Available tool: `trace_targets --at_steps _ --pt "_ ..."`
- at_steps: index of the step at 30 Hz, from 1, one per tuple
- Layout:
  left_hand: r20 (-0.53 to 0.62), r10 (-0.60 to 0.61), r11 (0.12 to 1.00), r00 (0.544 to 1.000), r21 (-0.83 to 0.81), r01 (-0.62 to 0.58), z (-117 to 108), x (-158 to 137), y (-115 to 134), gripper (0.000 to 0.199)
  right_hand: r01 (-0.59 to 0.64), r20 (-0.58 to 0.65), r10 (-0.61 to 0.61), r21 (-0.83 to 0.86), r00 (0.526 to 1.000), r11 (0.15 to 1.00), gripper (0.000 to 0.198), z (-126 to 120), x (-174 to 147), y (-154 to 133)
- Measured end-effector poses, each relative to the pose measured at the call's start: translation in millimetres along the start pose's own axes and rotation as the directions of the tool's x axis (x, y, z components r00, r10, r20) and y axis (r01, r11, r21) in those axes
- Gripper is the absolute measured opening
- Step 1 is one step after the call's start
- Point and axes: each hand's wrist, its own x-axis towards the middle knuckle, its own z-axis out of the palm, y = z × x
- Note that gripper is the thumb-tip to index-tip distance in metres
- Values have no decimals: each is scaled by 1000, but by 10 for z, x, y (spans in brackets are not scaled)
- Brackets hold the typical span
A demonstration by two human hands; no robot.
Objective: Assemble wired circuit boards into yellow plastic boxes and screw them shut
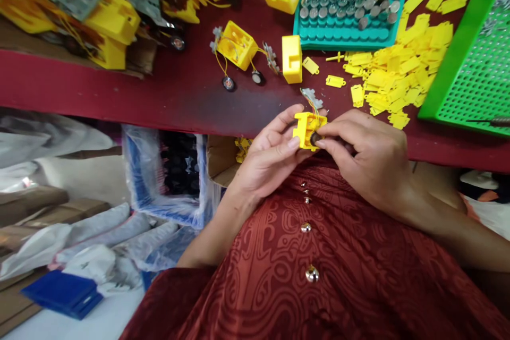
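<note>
Dark red patterned cloth (271,276) with round metal buttons (312,274) is seen nearest. Beyond it, a small open yellow plastic housing (302,135) is gripped between left hand (269,156) thumb and fingers. Against its right-hand part, a small round dark disc (314,139) is pinched by the right hand (370,151), the nearer one, its grip nearly closed; no long axis is shown by the disc. Farther off, a grey wired board (313,98) is seen over the maroon desk (179,101).
</note>
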Motion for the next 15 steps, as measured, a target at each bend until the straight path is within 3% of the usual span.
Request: trace_targets --at_steps 5,9,15 --pt "23 39 999 999 3 -39 85 -20 -8 42 42 7 -42 -41 999 998 20 -53 7 -1" --pt "20 88 995 996 39 -88 167 -40 -29 39 46 81 -37 -106 996 993 28 -87 2 3" --pt "-3 32 999 999 -27 -32 189 41 -19 36 57 78 -50 -84 996 995 26 -106 18 24"
